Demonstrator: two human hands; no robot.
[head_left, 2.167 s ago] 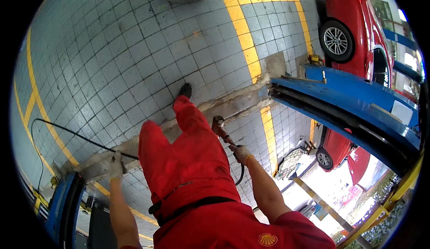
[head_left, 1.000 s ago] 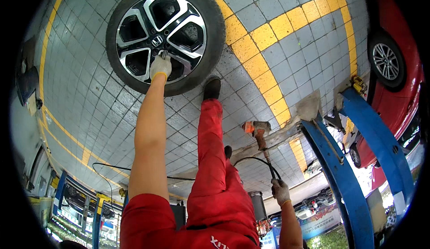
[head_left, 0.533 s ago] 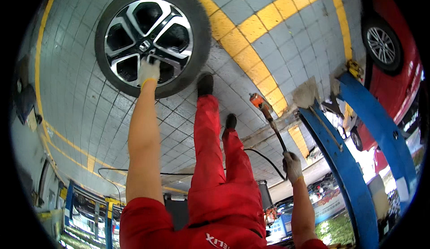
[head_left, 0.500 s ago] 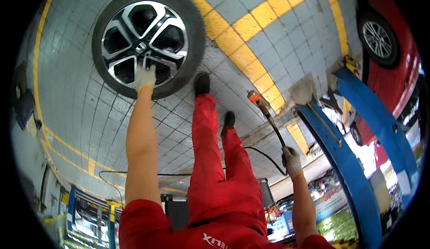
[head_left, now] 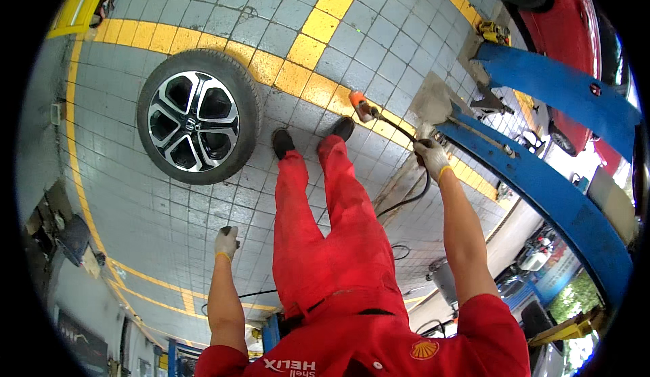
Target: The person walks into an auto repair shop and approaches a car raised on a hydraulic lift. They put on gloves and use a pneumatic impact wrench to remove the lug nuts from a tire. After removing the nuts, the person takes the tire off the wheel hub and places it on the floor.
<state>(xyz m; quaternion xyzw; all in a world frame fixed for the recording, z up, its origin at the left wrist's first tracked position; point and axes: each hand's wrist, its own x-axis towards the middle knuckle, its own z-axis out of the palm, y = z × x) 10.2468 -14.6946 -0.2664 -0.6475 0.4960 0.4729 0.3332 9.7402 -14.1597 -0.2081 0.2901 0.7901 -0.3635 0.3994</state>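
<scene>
A car wheel (head_left: 245, 109) with a black tyre and black-and-silver spokes lies face up on the tiled floor, ahead and left of my feet. My left hand (head_left: 227, 241), in a pale work glove, hangs apart from it with the fingers curled in and nothing visible in them. On the right, my gloved right hand (head_left: 432, 153) grips a black air hose (head_left: 396, 123). From the hose's far end hangs an orange-and-dark air tool (head_left: 363, 106), probably an impact wrench. The rest of the hose loops down below that hand.
Blue lift arms (head_left: 542, 201) stretch along the right, beside a red car (head_left: 558, 31). Yellow lines (head_left: 271, 65) cross the floor beyond the wheel. A dark bin-like object (head_left: 73, 238) stands by the left wall, and a grey canister (head_left: 443, 282) is at the lower right.
My left hand has left the wheel's spokes and drawn back toward my body. My right hand has risen forward with the hose and air tool. The view has shifted, and my feet stand differently.
</scene>
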